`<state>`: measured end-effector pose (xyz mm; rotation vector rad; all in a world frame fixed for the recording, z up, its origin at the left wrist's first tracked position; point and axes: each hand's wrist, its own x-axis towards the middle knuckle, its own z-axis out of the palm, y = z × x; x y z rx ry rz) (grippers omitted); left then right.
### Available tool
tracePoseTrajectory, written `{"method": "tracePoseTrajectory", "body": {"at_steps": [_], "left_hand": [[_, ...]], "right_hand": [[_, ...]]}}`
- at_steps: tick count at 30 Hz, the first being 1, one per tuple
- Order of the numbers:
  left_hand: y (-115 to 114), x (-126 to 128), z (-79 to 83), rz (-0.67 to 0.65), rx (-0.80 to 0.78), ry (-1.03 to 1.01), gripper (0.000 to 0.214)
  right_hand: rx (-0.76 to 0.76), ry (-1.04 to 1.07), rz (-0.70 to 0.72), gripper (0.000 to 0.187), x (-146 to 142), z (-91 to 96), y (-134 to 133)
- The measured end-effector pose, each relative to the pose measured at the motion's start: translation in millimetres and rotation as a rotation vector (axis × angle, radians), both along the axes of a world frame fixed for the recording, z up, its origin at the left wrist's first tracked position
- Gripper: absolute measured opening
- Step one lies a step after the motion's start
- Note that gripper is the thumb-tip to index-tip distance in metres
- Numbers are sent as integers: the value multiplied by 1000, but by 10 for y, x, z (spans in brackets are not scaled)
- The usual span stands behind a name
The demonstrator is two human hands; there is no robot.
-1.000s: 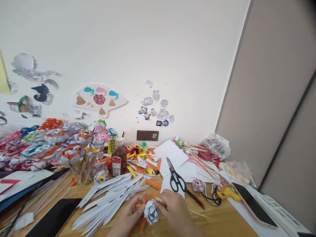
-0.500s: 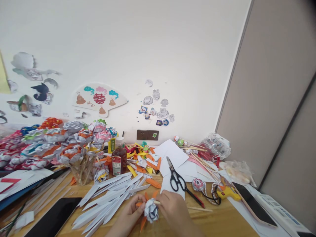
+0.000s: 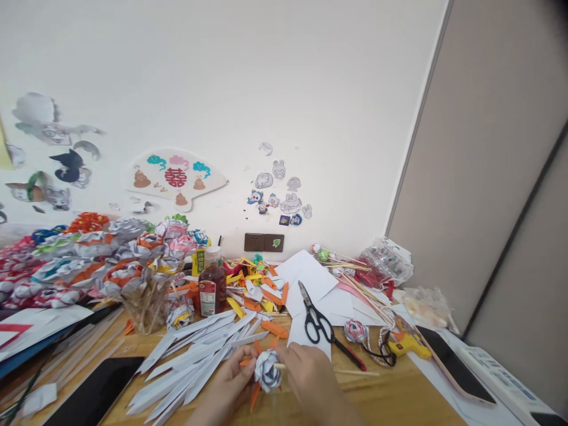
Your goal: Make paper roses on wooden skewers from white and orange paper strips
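The left hand pinches the left edge of the flower, which sits between both hands; the right hand is closed on the stick, tip at the flower's right side, though whether it enters cannot be told. Excess push could crush or loosen the flower. A careless leftward sweep could scatter the strips.

a round paper flower, white folds with dark markings, faces the viewer at lower centre, orange petals jutting out behind. a thin pale stick lies nearly level, one end at its right side.
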<state>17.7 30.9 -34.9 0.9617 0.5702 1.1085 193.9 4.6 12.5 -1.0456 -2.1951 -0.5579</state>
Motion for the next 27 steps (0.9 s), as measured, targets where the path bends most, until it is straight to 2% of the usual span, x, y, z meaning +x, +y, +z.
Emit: {"method": "tracePoseTrajectory", "body": {"at_steps": [6, 11, 14, 18, 22, 27], "left_hand": [[-106, -32, 198, 11, -106, -78, 39], [-200, -32, 352, 13, -124, -151, 54], [-212, -26, 363, -15, -98, -181, 46], [-213, -7, 324, -69, -46, -196, 26], [-215, 20, 294, -67, -17, -199, 25], [-211, 41, 296, -24, 55, -110, 31]], "right_hand": [[-168, 329, 71, 30, 56, 186, -71], [-213, 388, 69, 35, 2, 62, -34], [-241, 457, 72, 35, -38, -12, -22], [-288, 534, 103, 22, -80, -10, -69], [-257, 519, 145, 25, -98, 51, -118], [-227, 477, 120, 26, -66, 87, -106]]}}
